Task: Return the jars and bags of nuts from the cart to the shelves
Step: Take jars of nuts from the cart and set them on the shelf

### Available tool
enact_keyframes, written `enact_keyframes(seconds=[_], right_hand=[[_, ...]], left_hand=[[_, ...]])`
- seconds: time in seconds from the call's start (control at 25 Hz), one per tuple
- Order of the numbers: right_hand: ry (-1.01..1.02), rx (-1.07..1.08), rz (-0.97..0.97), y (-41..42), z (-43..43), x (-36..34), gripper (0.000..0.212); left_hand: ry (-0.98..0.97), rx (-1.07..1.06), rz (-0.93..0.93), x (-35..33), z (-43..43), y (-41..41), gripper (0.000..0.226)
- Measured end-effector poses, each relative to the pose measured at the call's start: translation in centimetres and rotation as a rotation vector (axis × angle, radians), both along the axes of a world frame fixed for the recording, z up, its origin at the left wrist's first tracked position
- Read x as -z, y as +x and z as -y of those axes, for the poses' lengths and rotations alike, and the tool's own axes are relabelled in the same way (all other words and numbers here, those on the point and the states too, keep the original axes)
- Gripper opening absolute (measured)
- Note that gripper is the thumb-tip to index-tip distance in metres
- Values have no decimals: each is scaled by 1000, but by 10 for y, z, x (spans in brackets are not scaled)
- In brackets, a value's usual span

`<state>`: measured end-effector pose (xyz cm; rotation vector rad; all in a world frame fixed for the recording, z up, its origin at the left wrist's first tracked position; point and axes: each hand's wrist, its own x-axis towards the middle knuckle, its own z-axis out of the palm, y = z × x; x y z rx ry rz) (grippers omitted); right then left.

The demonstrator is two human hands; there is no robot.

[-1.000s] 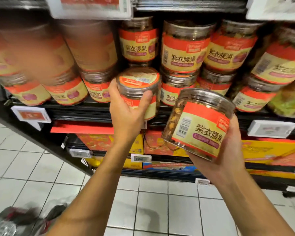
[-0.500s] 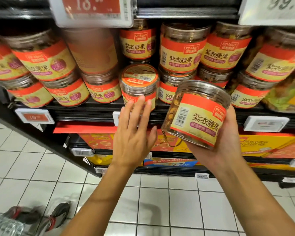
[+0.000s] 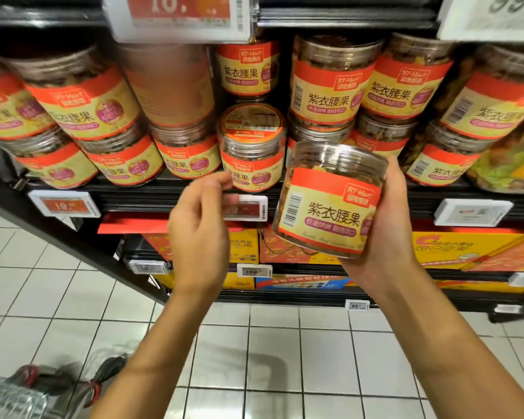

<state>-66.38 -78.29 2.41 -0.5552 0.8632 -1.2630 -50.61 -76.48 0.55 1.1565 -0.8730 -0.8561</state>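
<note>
My right hand grips a clear plastic jar of nuts with a red and yellow label, held tilted in front of the shelf. A second jar of the same kind stands at the shelf's front edge, in a gap between stacked jars. My left hand hovers just below and in front of that jar, fingers loosely curled and holding nothing. Rows of matching jars fill the shelf, two high.
Price tags line the shelf edge, and a large tag hangs above. Yellow and red boxes fill the lower shelves. The cart's handle shows at the bottom left, over white floor tiles.
My left hand has let go of the jar it set on the shelf and drawn back and down. My right hand has kept the other jar and raised it a little.
</note>
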Motion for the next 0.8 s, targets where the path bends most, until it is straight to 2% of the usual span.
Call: enact_keyframes(seconds=[0.08, 0.16, 0.32, 0.4, 0.48, 0.52, 0.64, 0.72, 0.8], right_hand=[[-44, -47, -79, 14, -1, -14, 53], [-128, -104, -126, 30, -5, -24, 53], [-357, -223, -139, 41, -17, -36, 61], [-399, -126, -313, 35, -24, -37, 62], [-446, 47, -481, 32, -28, -32, 49], [-486, 41, -534, 34, -29, -31, 46], [-564, -18, -592, 42, -23, -26, 51], [-582, 11, -629, 45, -13, -22, 58], [-542, -4, -659, 46, -1, -19, 54]], left_hand=[[37, 130, -32, -24, -3, -2, 38], [-3, 264, 81, -45, -8, -16, 48], [-182, 50, 111, -54, -9, -23, 46], [-207, -21, 80, -52, -3, -14, 49], [-201, -95, 64, -56, 4, -10, 60], [-209, -101, 73, -59, 9, -10, 62], [-227, -105, 179, -65, 25, -13, 55], [-176, -110, 291, -62, 39, -9, 40], [-96, -12, 279, -57, 47, 0, 31]])
